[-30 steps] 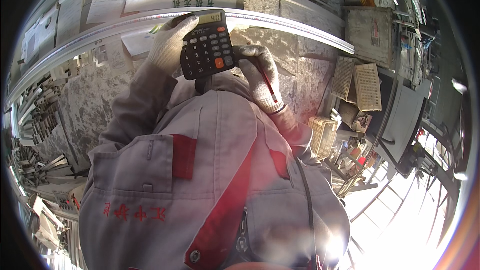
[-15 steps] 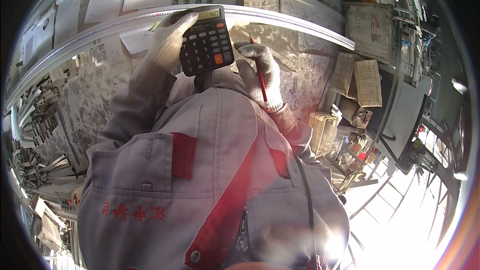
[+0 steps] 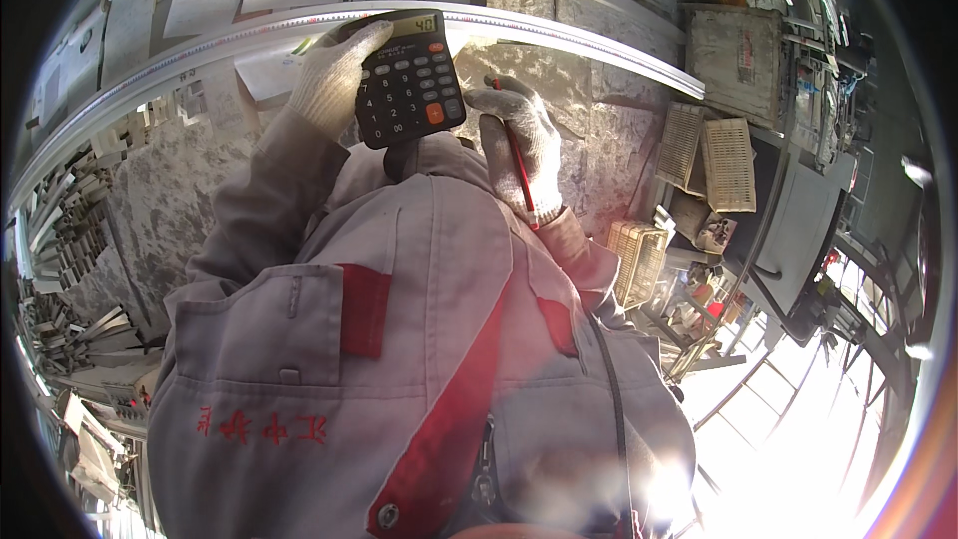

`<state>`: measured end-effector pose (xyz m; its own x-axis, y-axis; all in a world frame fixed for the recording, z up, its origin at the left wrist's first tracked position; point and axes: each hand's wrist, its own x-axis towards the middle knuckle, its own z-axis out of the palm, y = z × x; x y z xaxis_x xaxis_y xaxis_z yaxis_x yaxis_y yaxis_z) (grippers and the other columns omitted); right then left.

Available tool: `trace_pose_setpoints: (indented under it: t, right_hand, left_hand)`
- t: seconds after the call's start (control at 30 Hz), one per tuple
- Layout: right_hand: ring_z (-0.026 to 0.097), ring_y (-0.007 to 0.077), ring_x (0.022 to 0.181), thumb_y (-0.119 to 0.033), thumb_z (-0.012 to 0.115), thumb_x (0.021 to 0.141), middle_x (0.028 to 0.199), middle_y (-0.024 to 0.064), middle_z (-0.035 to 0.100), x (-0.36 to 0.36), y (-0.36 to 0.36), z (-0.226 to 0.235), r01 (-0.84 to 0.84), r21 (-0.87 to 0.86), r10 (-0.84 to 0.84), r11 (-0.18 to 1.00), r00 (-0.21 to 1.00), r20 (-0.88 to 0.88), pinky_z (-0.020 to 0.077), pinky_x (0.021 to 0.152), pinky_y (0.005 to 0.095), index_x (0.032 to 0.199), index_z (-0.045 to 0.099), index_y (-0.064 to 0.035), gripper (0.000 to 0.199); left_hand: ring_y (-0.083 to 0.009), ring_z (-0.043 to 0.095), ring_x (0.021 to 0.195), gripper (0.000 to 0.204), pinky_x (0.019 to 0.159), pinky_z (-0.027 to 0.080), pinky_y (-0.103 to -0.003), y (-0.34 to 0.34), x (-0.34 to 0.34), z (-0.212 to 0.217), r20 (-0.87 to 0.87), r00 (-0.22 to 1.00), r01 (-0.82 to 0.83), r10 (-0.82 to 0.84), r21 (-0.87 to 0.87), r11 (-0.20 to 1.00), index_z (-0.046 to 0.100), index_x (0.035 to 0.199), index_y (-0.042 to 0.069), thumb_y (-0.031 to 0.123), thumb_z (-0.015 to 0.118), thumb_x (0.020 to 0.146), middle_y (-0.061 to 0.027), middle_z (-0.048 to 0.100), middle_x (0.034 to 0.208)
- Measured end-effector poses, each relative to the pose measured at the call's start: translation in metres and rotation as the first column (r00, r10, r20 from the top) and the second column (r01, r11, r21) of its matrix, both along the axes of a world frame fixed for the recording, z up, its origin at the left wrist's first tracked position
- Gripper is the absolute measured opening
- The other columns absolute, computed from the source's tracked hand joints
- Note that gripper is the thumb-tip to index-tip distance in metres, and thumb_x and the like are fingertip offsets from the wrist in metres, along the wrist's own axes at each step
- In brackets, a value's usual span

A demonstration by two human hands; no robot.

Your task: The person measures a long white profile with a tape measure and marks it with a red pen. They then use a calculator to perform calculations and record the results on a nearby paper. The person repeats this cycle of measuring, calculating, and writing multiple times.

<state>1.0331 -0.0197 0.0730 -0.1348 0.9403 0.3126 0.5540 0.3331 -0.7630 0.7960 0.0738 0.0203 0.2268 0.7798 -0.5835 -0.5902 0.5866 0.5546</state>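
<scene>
Above: gloved left hand (image 3: 334,80) w/ fingers wrapped round black rectangular calculator (image 3: 409,80); gloved right hand (image 3: 524,145), just right of it, fingers pinching red pencil (image 3: 519,175), long axis pointing away from keys.

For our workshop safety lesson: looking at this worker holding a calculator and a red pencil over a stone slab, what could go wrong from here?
1. The left hand grips the black calculator in a thick glove; it might slip and drop onto the stone slab.
2. The right hand holds a red pencil while near the keys, so a gloved finger may press a wrong key.
3. Strong glare at the lower right may make the display hard to read.
</scene>
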Motion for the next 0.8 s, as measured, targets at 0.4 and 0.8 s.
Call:
trace_pose_setpoints:
  t: [0.4, 0.8]
  right_hand:
    - [0.075, 0.0366, 0.097, 0.008, 0.071, 0.091, 0.111, 0.0194, 0.073, -0.004, -0.001, -0.002, -0.081, -0.039, 0.077, 0.996, 0.991, -0.109, 0.0599, 0.083, 0.0409, 0.106, 0.073, -0.0068, 0.021]
    - [0.072, 0.0373, 0.106, 0.006, 0.075, 0.086, 0.103, 0.0130, 0.076, 0.010, 0.000, -0.013, -0.052, 0.075, 0.050, 0.996, 0.998, 0.022, 0.0576, 0.089, 0.0452, 0.103, 0.072, -0.0117, 0.025]
  left_hand:
    - [-0.0153, 0.076, 0.084, 0.032, 0.072, 0.063, -0.027, -0.006, 0.007, 0.003, -0.149, 0.988, 0.058, -0.050, 0.049, 0.997, 0.070, 0.126, -0.002, 0.017, 0.076, 0.101, -0.0097, 0.077, 0.105]
    - [-0.0163, 0.076, 0.080, 0.029, 0.067, 0.064, -0.028, -0.006, 0.014, -0.003, -0.094, 0.995, -0.018, 0.019, 0.011, 1.000, 0.070, 0.124, -0.002, 0.014, 0.077, 0.100, -0.0102, 0.077, 0.102]
